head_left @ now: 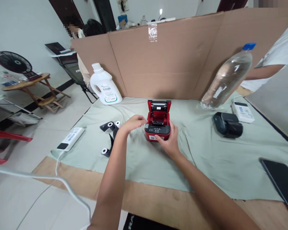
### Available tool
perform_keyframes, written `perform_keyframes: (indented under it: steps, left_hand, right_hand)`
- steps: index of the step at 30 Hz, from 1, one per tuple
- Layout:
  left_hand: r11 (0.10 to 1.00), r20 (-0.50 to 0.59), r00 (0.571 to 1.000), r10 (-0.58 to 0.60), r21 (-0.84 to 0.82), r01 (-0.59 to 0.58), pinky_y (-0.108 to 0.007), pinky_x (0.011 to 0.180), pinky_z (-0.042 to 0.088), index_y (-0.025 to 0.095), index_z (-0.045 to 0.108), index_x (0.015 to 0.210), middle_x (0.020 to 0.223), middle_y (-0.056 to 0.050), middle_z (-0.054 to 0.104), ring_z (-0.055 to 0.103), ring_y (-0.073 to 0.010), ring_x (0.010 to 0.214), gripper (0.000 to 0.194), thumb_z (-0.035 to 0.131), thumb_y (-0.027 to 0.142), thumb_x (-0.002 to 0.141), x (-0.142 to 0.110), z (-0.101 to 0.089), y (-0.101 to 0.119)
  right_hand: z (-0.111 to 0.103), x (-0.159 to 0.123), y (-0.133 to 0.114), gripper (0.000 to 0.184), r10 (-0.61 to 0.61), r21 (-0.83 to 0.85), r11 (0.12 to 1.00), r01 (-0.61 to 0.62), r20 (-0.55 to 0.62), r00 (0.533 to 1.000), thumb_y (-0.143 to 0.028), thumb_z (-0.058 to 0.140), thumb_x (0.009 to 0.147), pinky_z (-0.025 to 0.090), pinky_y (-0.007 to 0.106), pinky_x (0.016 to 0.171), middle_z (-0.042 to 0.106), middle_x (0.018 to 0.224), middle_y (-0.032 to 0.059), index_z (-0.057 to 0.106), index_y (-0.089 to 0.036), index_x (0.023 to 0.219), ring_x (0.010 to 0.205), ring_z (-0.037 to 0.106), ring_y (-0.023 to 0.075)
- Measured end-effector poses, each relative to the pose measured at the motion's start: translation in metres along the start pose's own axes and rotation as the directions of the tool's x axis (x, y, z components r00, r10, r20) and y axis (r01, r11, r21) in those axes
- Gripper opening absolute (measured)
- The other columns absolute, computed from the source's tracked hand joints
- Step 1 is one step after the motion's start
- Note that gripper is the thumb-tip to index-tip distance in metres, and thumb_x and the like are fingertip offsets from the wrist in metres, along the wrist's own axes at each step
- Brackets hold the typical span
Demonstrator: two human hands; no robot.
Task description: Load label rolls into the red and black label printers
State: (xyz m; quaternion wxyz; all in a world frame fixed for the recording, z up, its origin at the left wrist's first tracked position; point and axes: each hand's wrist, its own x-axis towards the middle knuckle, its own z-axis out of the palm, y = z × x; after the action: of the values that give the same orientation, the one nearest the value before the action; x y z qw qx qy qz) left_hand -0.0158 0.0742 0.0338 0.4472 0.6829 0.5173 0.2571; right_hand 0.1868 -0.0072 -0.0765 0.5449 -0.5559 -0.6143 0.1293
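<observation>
A small red and black label printer (157, 129) stands on the green cloth with its lid (159, 107) raised. Inside the open bay a dark part shows, too small to make out. My right hand (171, 140) grips the printer's right side, thumb across the front and fingers along the side. At its left edge is my left hand (134, 123), fingers bent and drawn together at the tips; whatever they pinch is hidden. Left of that hand lie several rolls of black ribbon or tape (110, 124), partly covered by my left forearm.
A cardboard screen (163, 64) stands behind. Near it are a white detergent jug (107, 86) and a tilted water bottle (228, 81). On the right lie a black device (228, 124), a white box (243, 111) and a phone (280, 179); a corded power strip (71, 138) sits left.
</observation>
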Motion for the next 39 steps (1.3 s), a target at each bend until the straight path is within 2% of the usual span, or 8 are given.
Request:
perform_keyframes:
  steps: [3, 7, 15, 22, 26, 31, 34, 39]
  left_hand:
    - [0.98, -0.119, 0.974, 0.194, 0.076, -0.185, -0.029, 0.071, 0.048, 0.02, 0.076, 0.077, 0.08, -0.004, 0.074, 0.065, -0.0189, 0.075, 0.015, 0.063, 0.026, 0.077, 0.014, 0.006, 0.005]
    - [0.905, 0.049, 0.957, 0.285, 0.315, -0.286, -0.03, 0.08, 0.049, 0.027, 0.081, 0.085, 0.095, -0.003, 0.079, 0.07, -0.0227, 0.088, 0.022, 0.067, 0.016, 0.075, 0.038, 0.021, 0.017]
    - [0.748, 0.271, 0.962, 0.038, 0.631, -0.207, -0.028, 0.07, 0.046, 0.028, 0.078, 0.072, 0.076, -0.002, 0.076, 0.068, -0.0238, 0.075, 0.029, 0.073, 0.007, 0.052, 0.072, 0.048, 0.034]
    - [0.931, 0.001, 0.951, 0.309, 0.204, -0.303, -0.029, 0.076, 0.053, 0.02, 0.074, 0.1, 0.101, -0.005, 0.073, 0.066, -0.0179, 0.081, 0.035, 0.076, 0.018, 0.066, 0.026, 0.02, 0.029]
    - [0.979, -0.295, 0.935, 0.196, 0.004, -0.203, -0.029, 0.066, 0.053, 0.018, 0.066, 0.116, 0.105, -0.007, 0.072, 0.065, -0.0149, 0.07, 0.05, 0.078, 0.031, 0.069, -0.004, -0.022, -0.003]
    - [0.976, -0.653, 0.757, -0.032, 0.142, 0.165, -0.031, 0.079, 0.051, 0.017, 0.066, 0.1, 0.092, -0.005, 0.075, 0.069, -0.0211, 0.085, 0.039, 0.077, 0.031, 0.066, 0.006, -0.086, -0.058]
    - [0.868, -0.688, 0.712, -0.137, 0.263, 0.421, -0.032, 0.081, 0.049, 0.017, 0.066, 0.1, 0.092, -0.006, 0.075, 0.068, -0.0236, 0.09, 0.041, 0.079, 0.034, 0.065, 0.02, -0.111, -0.082]
    - [0.74, -0.634, 0.722, -0.277, 0.339, 0.581, -0.033, 0.079, 0.048, 0.021, 0.065, 0.102, 0.102, -0.009, 0.075, 0.068, -0.0275, 0.099, 0.048, 0.084, 0.032, 0.06, 0.036, -0.123, -0.11]
  right_hand:
    - [0.001, 0.0, 0.001, 0.095, -0.019, -0.002, 1.0, 0.019, -0.008, 1.0, -0.061, 0.076, 0.076, 0.042, 0.059, 0.109, 0.047, 0.139, 0.0148, 0.034, -0.024, 0.154, 0.131, 0.045, 0.0348]
    - [0.003, -0.001, 0.004, 0.095, -0.016, 0.004, 1.0, 0.016, -0.013, 1.0, -0.061, 0.075, 0.077, 0.042, 0.059, 0.11, 0.046, 0.139, 0.015, 0.034, -0.023, 0.153, 0.131, 0.045, 0.0344]
    - [0.003, 0.001, 0.009, 0.093, -0.048, 0.004, 0.999, 0.048, -0.007, 0.999, -0.058, 0.077, 0.077, 0.04, 0.059, 0.111, 0.046, 0.139, 0.0151, 0.035, -0.023, 0.153, 0.13, 0.044, 0.0345]
    - [0.001, 0.002, 0.008, 0.089, -0.036, 0.033, 0.999, 0.035, 0.006, 0.999, -0.056, 0.078, 0.076, 0.04, 0.059, 0.111, 0.045, 0.138, 0.0142, 0.038, -0.024, 0.149, 0.13, 0.044, 0.0337]
    - [-0.001, 0.001, 0.001, 0.087, -0.015, 0.058, 0.998, 0.015, 0.012, 1.0, -0.054, 0.078, 0.077, 0.039, 0.058, 0.113, 0.044, 0.141, 0.0133, 0.038, -0.026, 0.149, 0.133, 0.043, 0.0328]
    - [-0.001, 0.002, -0.002, 0.086, 0.0, 0.066, 0.998, -0.002, 0.023, 1.0, -0.052, 0.078, 0.076, 0.04, 0.057, 0.113, 0.044, 0.14, 0.0137, 0.04, -0.024, 0.148, 0.133, 0.043, 0.0324]
    - [0.0, 0.002, 0.0, 0.087, -0.006, 0.065, 0.998, 0.004, 0.019, 1.0, -0.052, 0.078, 0.076, 0.04, 0.058, 0.113, 0.044, 0.138, 0.014, 0.04, -0.024, 0.148, 0.132, 0.043, 0.0329]
    - [0.001, 0.003, 0.003, 0.088, -0.016, 0.052, 0.999, 0.016, 0.012, 1.0, -0.054, 0.079, 0.074, 0.041, 0.059, 0.111, 0.045, 0.136, 0.0133, 0.041, -0.025, 0.148, 0.13, 0.045, 0.0334]
